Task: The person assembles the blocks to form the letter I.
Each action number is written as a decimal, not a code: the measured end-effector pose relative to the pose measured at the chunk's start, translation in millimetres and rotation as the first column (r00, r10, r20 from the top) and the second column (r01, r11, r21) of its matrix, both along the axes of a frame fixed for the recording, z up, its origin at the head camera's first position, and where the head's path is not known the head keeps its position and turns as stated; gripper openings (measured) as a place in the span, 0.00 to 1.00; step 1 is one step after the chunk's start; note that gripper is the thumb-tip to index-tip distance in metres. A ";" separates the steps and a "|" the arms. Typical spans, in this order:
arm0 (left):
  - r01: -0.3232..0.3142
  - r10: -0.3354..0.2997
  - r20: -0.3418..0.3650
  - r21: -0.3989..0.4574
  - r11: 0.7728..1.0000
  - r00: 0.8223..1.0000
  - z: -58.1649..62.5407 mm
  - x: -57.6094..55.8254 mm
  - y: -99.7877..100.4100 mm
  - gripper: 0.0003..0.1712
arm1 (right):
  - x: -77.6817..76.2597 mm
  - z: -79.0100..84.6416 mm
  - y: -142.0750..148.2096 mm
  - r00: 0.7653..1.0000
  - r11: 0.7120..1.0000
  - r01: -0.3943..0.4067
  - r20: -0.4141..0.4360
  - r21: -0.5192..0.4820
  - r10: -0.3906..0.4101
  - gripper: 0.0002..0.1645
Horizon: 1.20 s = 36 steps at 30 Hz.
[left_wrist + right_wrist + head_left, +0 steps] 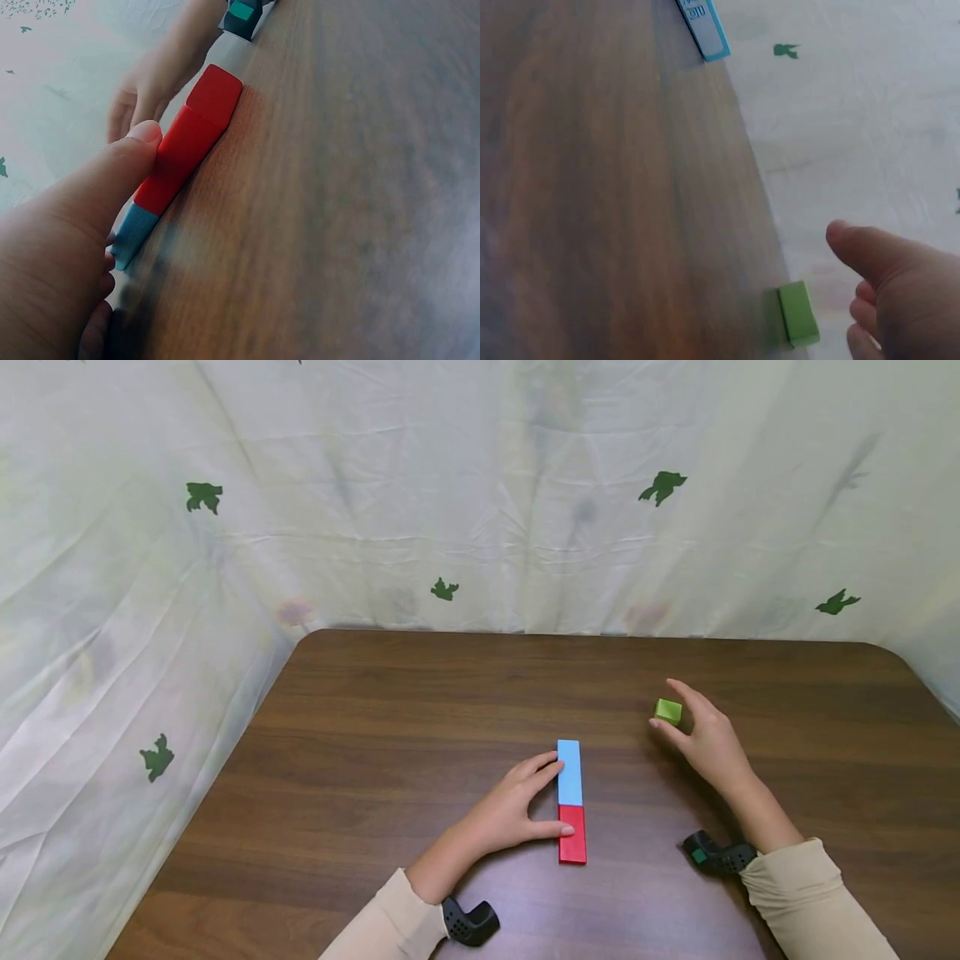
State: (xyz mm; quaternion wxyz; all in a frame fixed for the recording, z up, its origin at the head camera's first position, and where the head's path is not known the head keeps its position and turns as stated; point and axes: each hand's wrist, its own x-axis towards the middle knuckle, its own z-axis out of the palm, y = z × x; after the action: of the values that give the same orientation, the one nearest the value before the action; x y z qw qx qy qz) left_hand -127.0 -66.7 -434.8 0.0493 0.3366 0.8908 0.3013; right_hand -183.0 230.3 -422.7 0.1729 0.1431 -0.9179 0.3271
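Note:
A light blue block (569,772) and a red block (572,835) lie end to end on the table in one straight strip. My left hand (504,810) is at their left side, fingertips at the blue block and thumb touching the red one, seen also beside the red block (196,139) in the left wrist view. Farther back on the right is a small green block (668,712). Around it my right hand (712,747) spreads thumb and fingers. In the right wrist view a gap shows between the thumb and the green block (799,315).
The brown wooden table (375,710) has a far edge against a white curtain (480,468) with green leaf shapes. Each wrist wears a black device, one (470,922) by the left cuff and one (718,853) by the right.

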 end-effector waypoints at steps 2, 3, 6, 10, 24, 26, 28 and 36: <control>-0.002 0.002 0.001 -0.002 1.000 1.000 0.1 0.2 -0.2 0.45 | -0.7 -1.2 1.7 0.999 1.000 0.000 0.054 0.005 0.000 0.37; -0.003 0.003 0.001 -0.004 1.000 1.000 0.2 0.3 -0.4 0.45 | -0.8 -1.6 2.3 0.997 1.000 -0.001 0.076 0.004 0.000 0.37; -0.003 0.003 0.003 -0.004 1.000 1.000 0.2 0.5 -0.5 0.45 | -1.1 -2.8 3.3 0.992 1.000 0.004 0.127 -0.007 -0.003 0.36; -0.002 0.002 0.004 -0.005 1.000 1.000 -0.1 0.6 -0.6 0.45 | -0.6 -4.5 4.8 0.983 1.000 0.024 0.185 -0.019 -0.020 0.34; -0.003 0.003 0.017 -0.011 1.000 1.000 1.4 0.2 -0.7 0.46 | -2.6 -8.3 7.4 0.978 0.998 0.045 0.205 -0.041 -0.035 0.23; -0.004 0.004 0.021 -0.011 1.000 1.000 1.9 0.2 -0.5 0.46 | -2.9 -7.8 7.2 0.979 0.998 0.043 0.203 -0.043 -0.033 0.23; -0.005 0.005 0.024 -0.011 1.000 1.000 2.4 0.2 -0.4 0.46 | -3.2 -7.3 6.8 0.979 0.998 0.042 0.200 -0.049 -0.032 0.23; -0.003 0.003 0.024 -0.003 1.000 1.000 2.8 0.6 -0.4 0.46 | -2.7 -3.8 3.7 0.984 0.995 0.038 0.177 -0.093 -0.021 0.22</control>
State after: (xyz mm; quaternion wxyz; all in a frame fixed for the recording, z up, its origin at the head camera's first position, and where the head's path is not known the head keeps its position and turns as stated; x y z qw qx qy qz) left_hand -126.4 -67.1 -432.0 0.0600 0.3315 0.8912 0.3039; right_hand -185.7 234.0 -426.4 0.1027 0.0913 -0.9148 0.3797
